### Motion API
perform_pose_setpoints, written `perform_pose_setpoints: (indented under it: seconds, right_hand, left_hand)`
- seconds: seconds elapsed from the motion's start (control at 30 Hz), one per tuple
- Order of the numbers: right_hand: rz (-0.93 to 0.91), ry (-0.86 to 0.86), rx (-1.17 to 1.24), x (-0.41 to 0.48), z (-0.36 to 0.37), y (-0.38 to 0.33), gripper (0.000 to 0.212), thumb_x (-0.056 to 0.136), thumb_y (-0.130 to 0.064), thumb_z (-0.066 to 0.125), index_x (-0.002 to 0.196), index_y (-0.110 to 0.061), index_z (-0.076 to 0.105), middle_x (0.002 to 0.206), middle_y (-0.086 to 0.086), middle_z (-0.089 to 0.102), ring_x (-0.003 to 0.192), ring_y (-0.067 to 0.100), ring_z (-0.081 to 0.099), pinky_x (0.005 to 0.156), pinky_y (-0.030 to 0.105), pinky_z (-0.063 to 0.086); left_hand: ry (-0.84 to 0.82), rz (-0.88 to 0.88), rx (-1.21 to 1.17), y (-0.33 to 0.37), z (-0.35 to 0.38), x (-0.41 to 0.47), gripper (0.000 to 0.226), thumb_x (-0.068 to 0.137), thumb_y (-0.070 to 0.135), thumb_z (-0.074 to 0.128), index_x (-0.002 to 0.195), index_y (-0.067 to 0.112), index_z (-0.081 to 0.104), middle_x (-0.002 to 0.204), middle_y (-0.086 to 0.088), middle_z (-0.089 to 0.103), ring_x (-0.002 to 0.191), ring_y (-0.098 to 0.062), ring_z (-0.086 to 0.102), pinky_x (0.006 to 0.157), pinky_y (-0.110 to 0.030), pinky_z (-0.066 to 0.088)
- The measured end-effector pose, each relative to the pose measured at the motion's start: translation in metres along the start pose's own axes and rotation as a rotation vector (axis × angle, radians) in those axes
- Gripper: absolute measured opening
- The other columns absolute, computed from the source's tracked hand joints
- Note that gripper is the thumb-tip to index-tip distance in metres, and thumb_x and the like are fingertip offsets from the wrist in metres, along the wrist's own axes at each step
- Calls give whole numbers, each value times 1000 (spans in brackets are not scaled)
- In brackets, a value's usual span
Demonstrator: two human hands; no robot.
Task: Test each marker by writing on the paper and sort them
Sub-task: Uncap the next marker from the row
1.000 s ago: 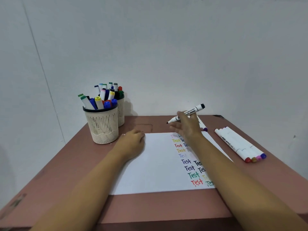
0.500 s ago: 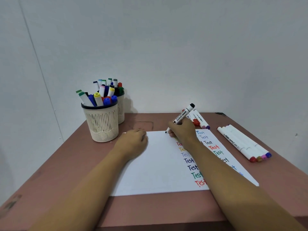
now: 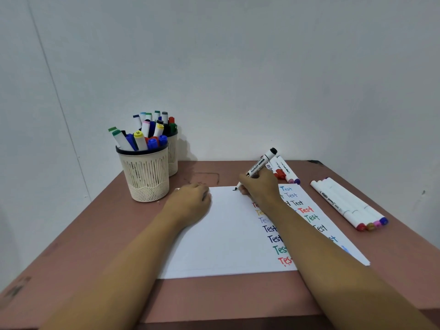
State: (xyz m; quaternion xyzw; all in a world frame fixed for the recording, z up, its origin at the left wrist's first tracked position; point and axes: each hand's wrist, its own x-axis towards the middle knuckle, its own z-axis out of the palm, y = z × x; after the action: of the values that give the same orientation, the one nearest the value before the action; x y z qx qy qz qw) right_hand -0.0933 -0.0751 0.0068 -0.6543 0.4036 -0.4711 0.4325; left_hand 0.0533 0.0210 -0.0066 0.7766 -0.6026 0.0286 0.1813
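**Trial stroke with a black marker**

The black marker (image 3: 260,164) is pinched in the right hand (image 3: 259,189), with its tip set on the paper (image 3: 226,234) near the far edge; the left hand (image 3: 190,201) is laid on the sheet's far left corner, fingers loosely curled; a clean trial is best made with the sheet kept pinned and the tip drawn lightly. Counted on the surface (image 3: 95,234): two cups (image 3: 145,177) of markers; four loose markers (image 3: 345,203) at the right; apparently three more markers (image 3: 284,171) beyond the paper.
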Motion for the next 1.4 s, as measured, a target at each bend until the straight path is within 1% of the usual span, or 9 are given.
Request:
perform_pose_setpoints:
  seconds: [0.3,0.43,0.53,0.67,0.8,0.93,1.1,1.27,1.4]
  right_hand:
    - [-9,-52,-27,0,0,-1,7,78,-4,57,76,-4,51,64,19,55,42,15,47,36,14,33]
    - [43,22,26,4,0,3,19,78,-6,58,90,9,56,71,22,61,37,6,51,38,15,39]
    - [26,17,-37,4,1,4,24,77,-7,59,91,12,55,71,24,61,39,9,50,36,15,35]
    - [28,38,-81,6,3,6,26,76,-11,59,90,10,55,67,16,59,46,15,49,36,15,32]
    - [23,8,-42,5,1,5,21,77,-7,59,90,9,54,73,24,61,48,17,52,37,15,36]
    - [18,3,-74,5,1,4,11,77,-10,59,79,-6,49,68,18,56,46,17,47,35,15,32]
    - [33,99,-78,10,2,10,26,74,-17,59,89,4,54,84,25,66,52,17,50,42,18,38]
    - [33,69,-75,11,2,11,25,75,-15,60,94,1,55,86,23,67,53,16,53,39,17,37]
    - [29,62,-77,12,2,12,19,74,-16,61,87,-4,52,81,22,64,52,17,51,39,17,36]
  left_hand:
    - [4,-3,-5,0,0,0,32,97,29,36,116,14,58,123,-4,58,113,-25,51,97,-37,40]
    - [0,-2,-6,0,0,1,32,97,29,36,116,14,58,122,-4,58,113,-25,51,96,-37,40]
    - [-3,-5,-1,0,0,0,33,97,29,36,118,14,57,124,-5,58,114,-25,51,97,-37,39]
    - [-8,-4,4,0,-1,0,33,97,29,36,119,15,57,125,-4,57,115,-25,50,98,-37,39]
    - [-6,-3,2,1,-1,0,33,98,28,36,119,14,57,126,-4,56,115,-25,50,97,-37,39]
    - [-2,-4,-9,1,-2,-1,33,98,28,36,118,15,57,125,-4,57,114,-24,51,97,-36,39]
    - [-6,-6,-12,1,-1,-1,33,97,29,36,118,15,58,124,-4,57,114,-25,51,98,-38,39]
    - [-4,-8,-14,0,-1,0,33,98,29,36,120,15,57,126,-4,57,116,-24,50,99,-37,38]
    - [-8,-5,-13,0,-1,0,34,98,29,36,120,16,57,127,-4,56,116,-24,50,99,-37,38]
